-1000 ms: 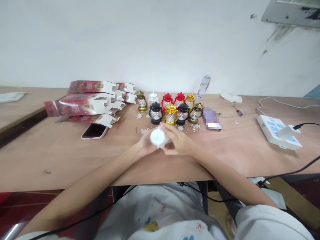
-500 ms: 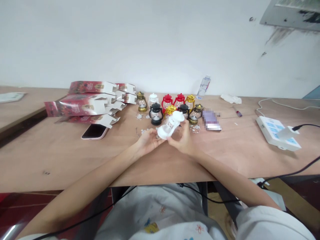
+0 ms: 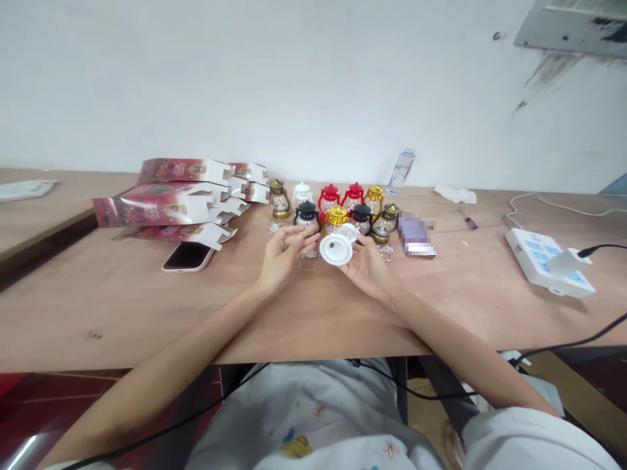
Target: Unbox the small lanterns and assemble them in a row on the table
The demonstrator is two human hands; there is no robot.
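My right hand (image 3: 369,269) is closed round a small white lantern (image 3: 336,250). The lantern is tipped so that its round underside, with a small dark square on it, faces me. My left hand (image 3: 281,258) is just left of the lantern and apart from it, its fingers partly bent and spread, with nothing visible in them. Behind my hands stand several small lanterns: a black lantern (image 3: 307,215), a red lantern (image 3: 330,199), a gold lantern (image 3: 337,217), a bronze lantern (image 3: 385,224) and another white lantern (image 3: 302,193). Thin wire pieces (image 3: 308,265) lie near my left fingers.
Red printed boxes (image 3: 161,205) with open flaps lie at the left, beside a phone (image 3: 187,256). A purple packet (image 3: 415,235) and a clear bottle (image 3: 401,170) are right of the lanterns. Farther right are a tissue (image 3: 455,194) and a power strip (image 3: 531,251) with cables.
The white lantern has tipped from nearly upright to underside towards me, in my right hand. My left hand has come away from beneath it, up and to the left.
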